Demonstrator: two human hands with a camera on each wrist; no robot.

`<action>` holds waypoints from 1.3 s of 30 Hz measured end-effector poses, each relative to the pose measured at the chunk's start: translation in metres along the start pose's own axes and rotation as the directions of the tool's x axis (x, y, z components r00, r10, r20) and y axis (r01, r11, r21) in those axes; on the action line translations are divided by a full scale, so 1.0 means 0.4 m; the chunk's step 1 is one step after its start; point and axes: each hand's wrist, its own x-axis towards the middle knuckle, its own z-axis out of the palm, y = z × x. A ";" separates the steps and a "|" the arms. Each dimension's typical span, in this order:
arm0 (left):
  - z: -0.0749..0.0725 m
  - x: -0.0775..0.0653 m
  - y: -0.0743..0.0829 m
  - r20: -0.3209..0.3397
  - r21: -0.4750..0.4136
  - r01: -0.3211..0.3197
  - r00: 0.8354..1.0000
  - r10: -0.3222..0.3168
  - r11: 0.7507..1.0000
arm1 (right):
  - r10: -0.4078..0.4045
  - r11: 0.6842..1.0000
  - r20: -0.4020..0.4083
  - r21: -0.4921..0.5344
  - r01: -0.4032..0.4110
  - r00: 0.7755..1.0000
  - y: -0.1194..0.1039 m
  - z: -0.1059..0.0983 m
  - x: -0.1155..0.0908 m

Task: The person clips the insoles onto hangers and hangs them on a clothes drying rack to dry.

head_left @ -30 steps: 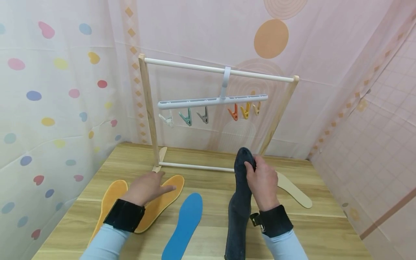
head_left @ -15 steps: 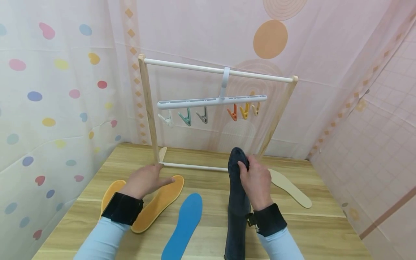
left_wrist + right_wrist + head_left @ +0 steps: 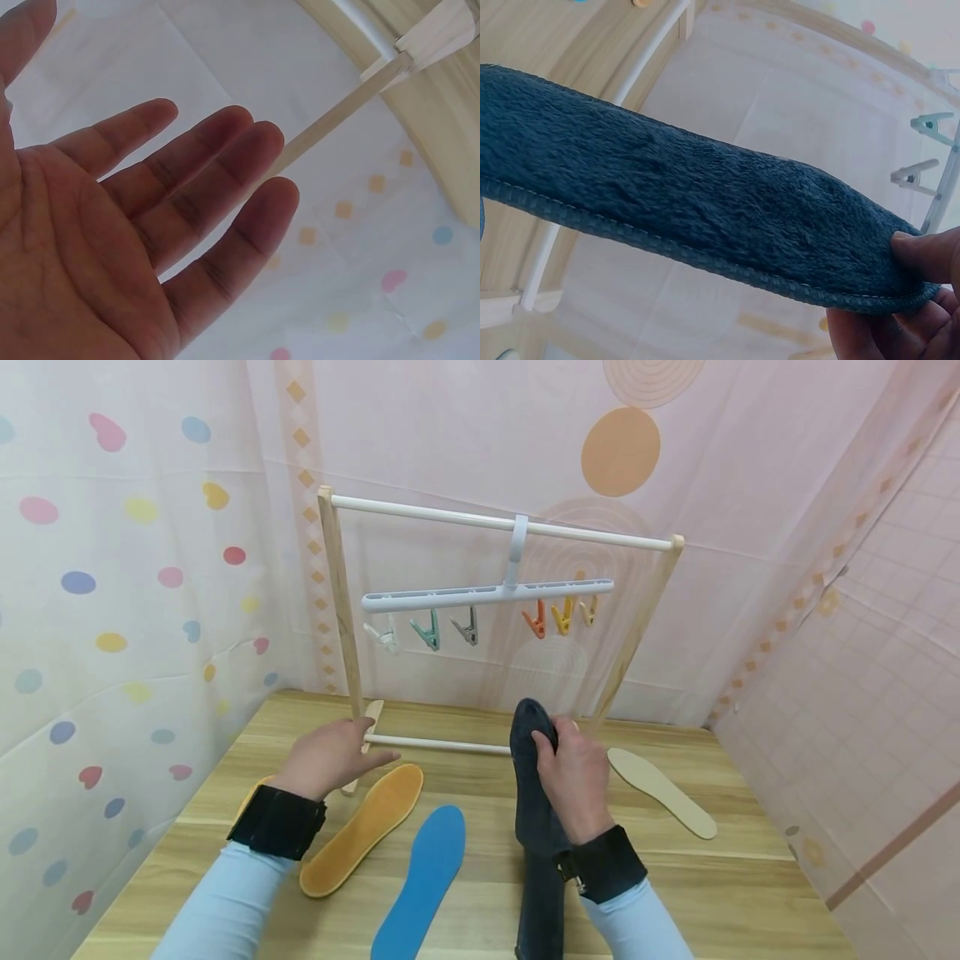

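My right hand (image 3: 576,781) pinches a dark blue insole (image 3: 534,793) near one end, thumb on its face; it is lifted off the table. In the right wrist view the fleecy pile and stitched edge of this insole (image 3: 682,199) show. Below it a second dark insole (image 3: 542,910) lies on the table, its upper part covered. My left hand (image 3: 326,758) is held with fingers extended near the left foot of the rack, above an orange insole (image 3: 367,827). In the left wrist view the palm of the left hand (image 3: 142,217) has nothing in it.
A rack with a white top rail (image 3: 442,514) carries a pale hanger (image 3: 450,598) with several coloured clips, such as an orange clip (image 3: 536,620). A blue insole (image 3: 423,881) and a cream insole (image 3: 663,793) lie on the wooden table (image 3: 720,893). Another orange insole is mostly hidden by the left arm.
My right hand has moved left with the dark insole, uncovering more of the cream insole and the dark insole below. My left hand has shifted up and slightly left.
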 end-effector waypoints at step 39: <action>-0.196 0.044 0.010 -0.161 -0.114 -0.046 0.987 0.027 0.992 | -0.017 0.998 0.076 0.061 0.012 0.997 -0.075 0.023 0.009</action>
